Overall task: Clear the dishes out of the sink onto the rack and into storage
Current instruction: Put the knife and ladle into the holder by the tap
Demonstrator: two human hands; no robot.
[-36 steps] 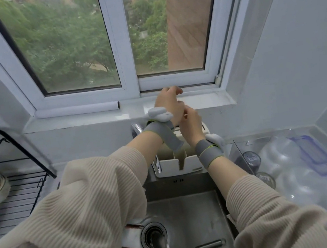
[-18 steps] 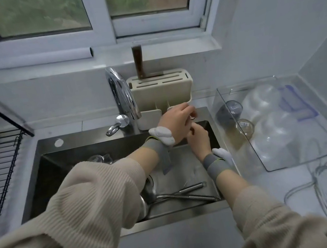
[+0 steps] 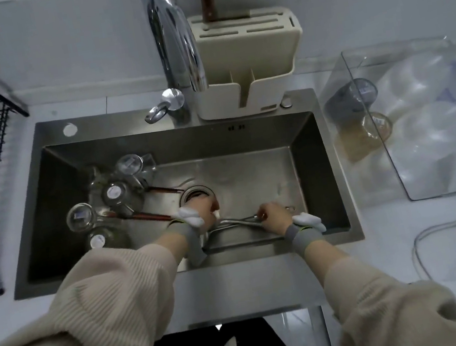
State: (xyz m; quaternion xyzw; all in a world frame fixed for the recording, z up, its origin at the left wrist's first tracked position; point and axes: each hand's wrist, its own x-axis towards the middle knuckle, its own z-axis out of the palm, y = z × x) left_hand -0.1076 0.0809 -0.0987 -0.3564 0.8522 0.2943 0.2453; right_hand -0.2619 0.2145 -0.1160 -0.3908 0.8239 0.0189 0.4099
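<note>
Steel sink (image 3: 312,158), glasses (image 3: 121,190) and utensils (image 3: 238,222) inside

Pale grey wall (image 3: 63,43) above a white marbled countertop (image 3: 399,249).

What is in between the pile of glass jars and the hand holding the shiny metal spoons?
In the head view, the drain and the left hand lie between the glass jars and the right hand, plus red-handled utensils.
</note>
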